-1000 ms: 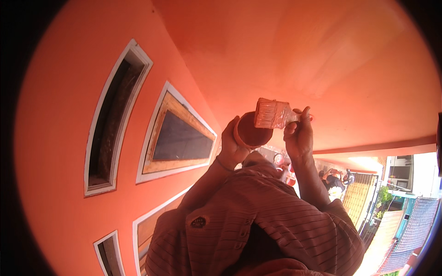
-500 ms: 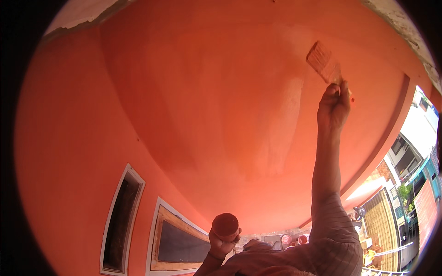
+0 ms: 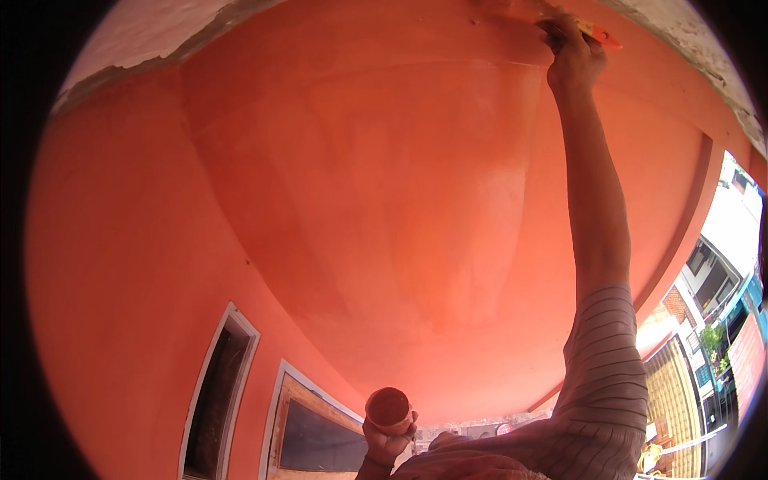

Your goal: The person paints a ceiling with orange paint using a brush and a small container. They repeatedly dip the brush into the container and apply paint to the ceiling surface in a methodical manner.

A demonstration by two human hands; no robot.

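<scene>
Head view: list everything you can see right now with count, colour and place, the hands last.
brush: 1, red-orange and yellow handle, top right
cup: 1, reddish-brown, bottom centre
walls: 2, orange, ahead and left
narrow window: 1, dark with white frame, lower left
wide window: 1, dark pane, wood and white frame, left of the cup
rough surfaces: 2 areas, pale, upper corners
round thing: 1, reddish, bottom, too small to identify
slatted panel: 1, tan, lower right
greenery: 1 patch, green, right
sleeve: 1, striped greyish-brown, lower right
left hand: 1, bare, holding the cup
right hand: 1, bare, holding the brush
</scene>
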